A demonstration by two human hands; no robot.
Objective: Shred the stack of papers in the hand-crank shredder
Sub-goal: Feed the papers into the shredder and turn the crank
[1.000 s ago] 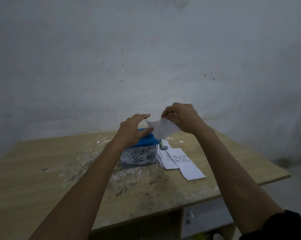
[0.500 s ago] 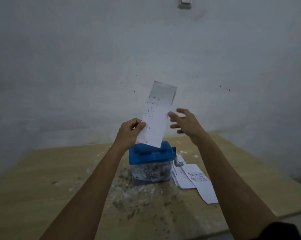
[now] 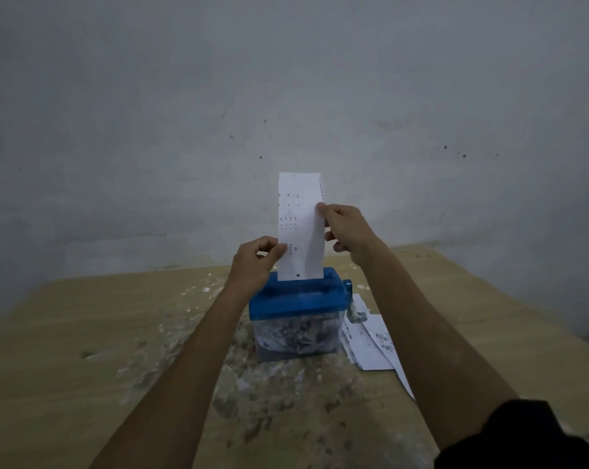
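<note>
A: Near first: spare papers [image 3: 371, 340] lay at 4 o'clock of the shredder [image 3: 296, 299]. Strip?
B: Paper strip [image 3: 299, 228] stood upright at the slot; left hand [image 3: 255, 262] and right hand [image 3: 347, 231] pinched its edges. Best kept square, fed straight, then cranked. Print was too small to read

Dim, greyish light throughout. Plain whitish wall [image 3: 286, 96] fills the upper view, marked with scattered dark specks and faint smudges. Below it, a light wood-grain table [image 3: 66, 333] with rounded corners, its top heavily stained and dusted with pale flecks.
</note>
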